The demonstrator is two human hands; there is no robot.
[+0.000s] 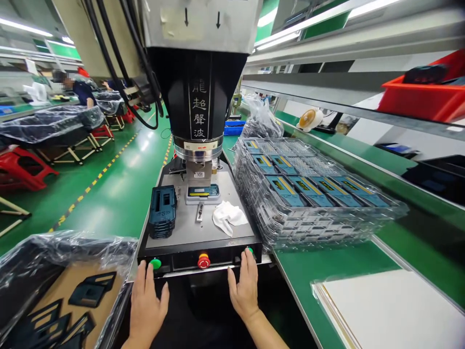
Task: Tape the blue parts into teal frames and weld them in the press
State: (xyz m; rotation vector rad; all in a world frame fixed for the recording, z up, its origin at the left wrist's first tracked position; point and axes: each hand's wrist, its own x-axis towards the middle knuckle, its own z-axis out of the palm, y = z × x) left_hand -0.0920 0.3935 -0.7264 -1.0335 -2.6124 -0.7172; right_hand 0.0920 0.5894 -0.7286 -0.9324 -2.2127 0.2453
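My left hand (pixel 146 303) lies flat with fingers stretched toward the left green button (pixel 156 263) on the machine's front panel. My right hand (pixel 244 285) is also flat, its fingertips on the right green button (pixel 249 250). Neither hand holds anything. A red stop button (pixel 204 261) sits between them. On the grey machine plate (pixel 189 228) a blue part (pixel 203 191) rests in a fixture under the black welding head (pixel 198 97). A stack of dark blue parts (pixel 162 211) stands at the plate's left, and a white cloth (pixel 227 216) lies at its right.
Stacked clear trays of blue parts (pixel 308 194) stand right of the machine on the green bench. White sheets (pixel 392 310) lie at the lower right. A plastic-lined box with black parts (pixel 72 295) sits at the lower left. Another person (pixel 78 87) works far back left.
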